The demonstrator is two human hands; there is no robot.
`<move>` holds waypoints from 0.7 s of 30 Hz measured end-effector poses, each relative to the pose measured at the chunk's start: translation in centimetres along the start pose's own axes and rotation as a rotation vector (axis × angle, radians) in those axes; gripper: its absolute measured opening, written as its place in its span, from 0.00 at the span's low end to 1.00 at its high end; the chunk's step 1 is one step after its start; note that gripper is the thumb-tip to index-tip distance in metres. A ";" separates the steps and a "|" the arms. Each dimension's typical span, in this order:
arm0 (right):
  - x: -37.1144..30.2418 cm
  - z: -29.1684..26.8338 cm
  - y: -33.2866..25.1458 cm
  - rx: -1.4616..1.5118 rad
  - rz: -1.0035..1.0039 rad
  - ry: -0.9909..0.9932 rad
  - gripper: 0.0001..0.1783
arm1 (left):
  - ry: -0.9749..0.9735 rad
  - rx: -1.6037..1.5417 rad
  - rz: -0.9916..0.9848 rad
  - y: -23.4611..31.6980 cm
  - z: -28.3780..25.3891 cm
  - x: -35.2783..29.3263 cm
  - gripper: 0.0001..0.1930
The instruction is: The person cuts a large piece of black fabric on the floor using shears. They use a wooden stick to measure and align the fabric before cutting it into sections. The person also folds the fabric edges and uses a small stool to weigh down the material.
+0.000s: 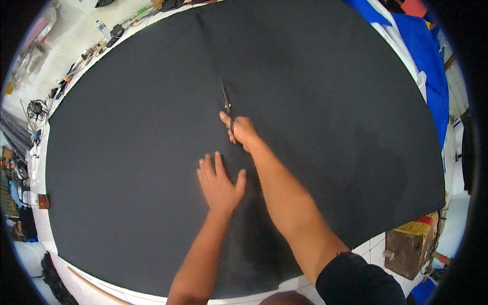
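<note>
A large sheet of black fabric spreads over nearly the whole view. Near its middle, my right hand is closed round the handles of a pair of scissors, whose dark blades point away from me. Whether the blades are apart or together is too fine to make out. Closer to me and a little to the left, my left hand lies on the fabric with its fingers spread, holding nothing. A faint crease runs from beyond the scissor tips toward the far edge.
Blue and white cloth lies along the far right edge. At the lower right stands a worn cardboard box on white tiles. Cables, small tools and a clear plastic bottle line the left and far left edge.
</note>
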State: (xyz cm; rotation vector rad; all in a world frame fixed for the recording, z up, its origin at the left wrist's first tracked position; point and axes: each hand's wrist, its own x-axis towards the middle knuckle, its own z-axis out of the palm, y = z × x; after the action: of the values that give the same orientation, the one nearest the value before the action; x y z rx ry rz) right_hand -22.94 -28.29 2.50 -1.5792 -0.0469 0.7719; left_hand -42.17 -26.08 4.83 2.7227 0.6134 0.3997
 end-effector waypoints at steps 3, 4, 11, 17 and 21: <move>0.5 0.5 0.5 0.019 0.009 -0.022 0.30 | -0.048 0.121 -0.071 -1.1 2.7 3.4 0.44; 0.5 0.7 0.3 0.027 0.022 -0.030 0.30 | -0.085 0.159 -0.088 -1.3 3.2 3.8 0.45; 0.6 -0.4 0.1 0.001 0.049 0.027 0.31 | -0.158 0.088 -0.127 -0.5 2.9 5.1 0.47; 0.0 -1.0 -0.5 -0.074 0.119 0.003 0.26 | -0.202 0.051 -0.147 -0.7 3.2 5.1 0.48; 2.2 -0.8 -1.4 -0.033 0.114 0.023 0.29 | -0.221 0.098 -0.146 -0.8 3.6 4.3 0.49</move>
State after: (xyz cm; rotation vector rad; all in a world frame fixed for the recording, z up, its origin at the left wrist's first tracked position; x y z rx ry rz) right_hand -20.32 -27.70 2.80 -1.6326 0.0475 0.8456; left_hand -37.49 -24.30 2.16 2.7390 0.7799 0.0331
